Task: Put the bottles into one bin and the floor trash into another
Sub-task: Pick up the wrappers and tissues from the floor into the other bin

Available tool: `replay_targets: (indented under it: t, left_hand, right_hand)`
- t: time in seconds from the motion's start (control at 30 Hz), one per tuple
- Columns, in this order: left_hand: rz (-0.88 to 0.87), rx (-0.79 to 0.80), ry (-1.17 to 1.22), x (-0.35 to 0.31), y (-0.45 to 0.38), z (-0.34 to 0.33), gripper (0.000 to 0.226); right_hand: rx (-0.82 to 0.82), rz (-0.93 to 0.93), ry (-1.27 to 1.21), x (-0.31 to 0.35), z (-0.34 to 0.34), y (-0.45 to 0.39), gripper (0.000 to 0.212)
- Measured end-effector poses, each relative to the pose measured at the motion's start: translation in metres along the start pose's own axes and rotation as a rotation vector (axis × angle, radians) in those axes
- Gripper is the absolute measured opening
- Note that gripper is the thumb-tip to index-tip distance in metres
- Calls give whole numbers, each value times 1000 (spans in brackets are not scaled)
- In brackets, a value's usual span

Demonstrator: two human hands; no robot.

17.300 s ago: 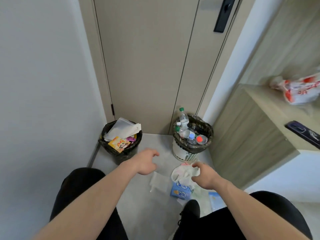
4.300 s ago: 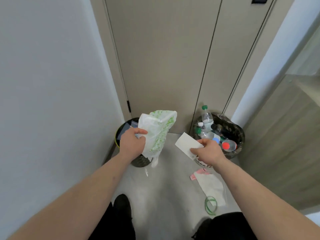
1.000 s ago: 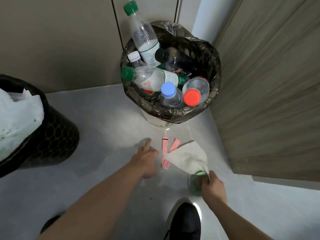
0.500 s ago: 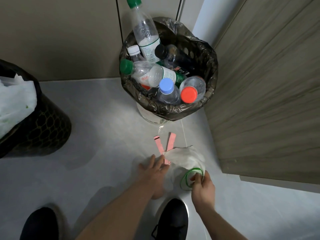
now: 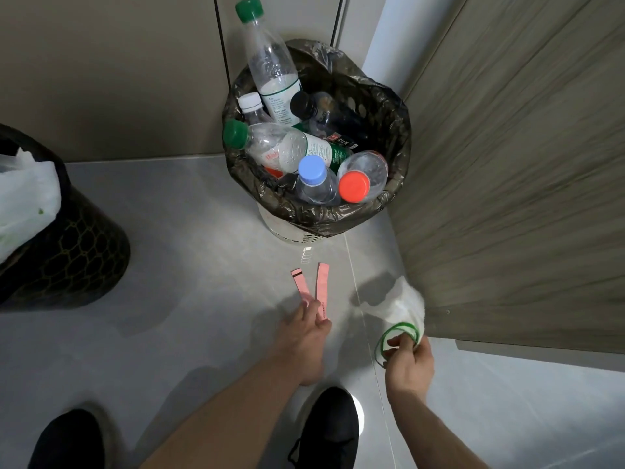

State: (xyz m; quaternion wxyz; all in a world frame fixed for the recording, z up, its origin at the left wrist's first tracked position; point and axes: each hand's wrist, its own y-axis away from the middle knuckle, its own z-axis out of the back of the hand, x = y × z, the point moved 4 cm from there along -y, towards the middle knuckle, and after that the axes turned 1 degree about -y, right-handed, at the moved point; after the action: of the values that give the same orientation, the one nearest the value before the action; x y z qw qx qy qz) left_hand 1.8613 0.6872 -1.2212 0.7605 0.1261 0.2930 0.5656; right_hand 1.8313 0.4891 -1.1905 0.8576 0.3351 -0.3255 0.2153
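Two pink paper strips [image 5: 319, 284] lie on the grey floor in a V. My left hand [image 5: 306, 336] reaches down to them, its fingertips touching their near ends. My right hand [image 5: 407, 362] grips a crumpled white wrapper [image 5: 404, 306] and a green band [image 5: 394, 340], lifted just off the floor. A bin lined with a dark bag [image 5: 392, 130] stands ahead, full of several plastic bottles [image 5: 287, 150]. A black bin [image 5: 67, 252] at the left holds a white bag [image 5: 23, 198].
A wood-grain cabinet side [image 5: 524, 181] rises close on the right, almost touching the wrapper. A beige door [image 5: 118, 72] closes off the back. My black shoes [image 5: 328, 428] stand at the bottom of the view.
My right hand has lifted the wrapper and green band to the right, off the pink strips. My left hand has slid forward onto the strips' near ends.
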Motion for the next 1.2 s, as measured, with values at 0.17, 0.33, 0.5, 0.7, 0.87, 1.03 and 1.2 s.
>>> replay_targets:
  t: [0.17,0.33,0.5,0.7,0.87,1.03,1.2]
  left_hand:
    - [18,196,-22,4,-1,-21,80]
    - [88,257,-66,17,20,-14,70]
    - [225,331,-17,46,73,21,61]
    - [258,142,54,73,139,120,56]
    - [267,-34,22,78,202,225,34]
    - [280,-262,165,96,283,282,32]
    - [384,-470,469,144,346,287,32]
  right_hand:
    - [119,8,173,-16,-2,-2,20]
    - [211,94,405,-9,5,2,27]
    - [333,201,490,38,12,20,24]
    - [556,380,559,140,13,64,25]
    - [705,496,665,227,15,119,28]
    - [769,581,674,290,18,186,15]
    - [787,575,573,310,6,245,19]
